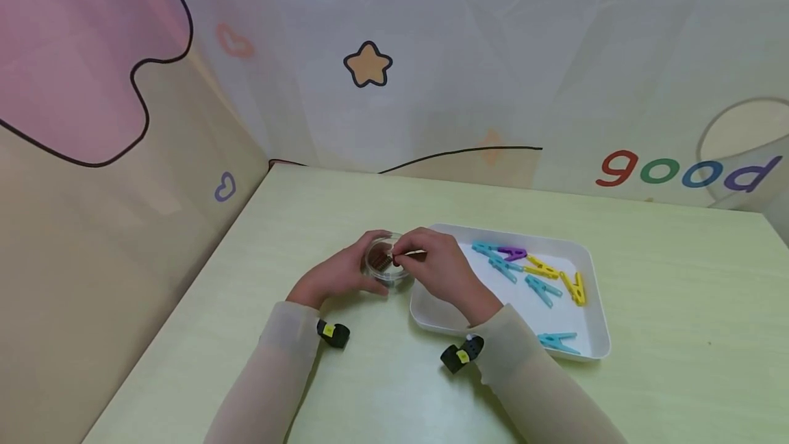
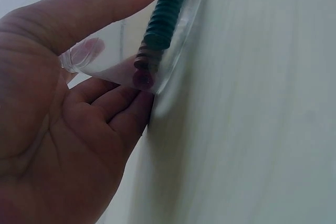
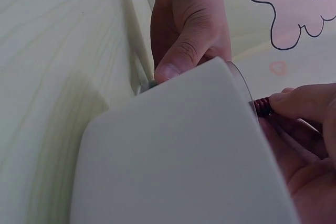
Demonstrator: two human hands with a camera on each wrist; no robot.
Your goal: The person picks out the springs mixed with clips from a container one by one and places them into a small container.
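My left hand [image 1: 335, 270] grips a clear round jar [image 2: 113, 59], its thumb on one side and its fingers curled round the other. Through the jar's wall in the left wrist view, a green ribbed coil, like a small spring [image 2: 165, 17], shows with a dark red one by it. My right hand [image 1: 448, 271] is at the jar's mouth, thumb and fingertips together. In the right wrist view those fingers pinch a dark red spring-like coil [image 3: 261, 106] at the rim; its far end is hidden by the jar and tray.
A white tray [image 1: 440, 305] stands right of the jar, under my right forearm. Several clothespins lie in it: blue [image 1: 542, 290], yellow [image 1: 574, 289] and a purple one [image 1: 513, 253]. Printed cloth walls [image 1: 431, 101] rise behind and left of the pale table [image 1: 678, 321].
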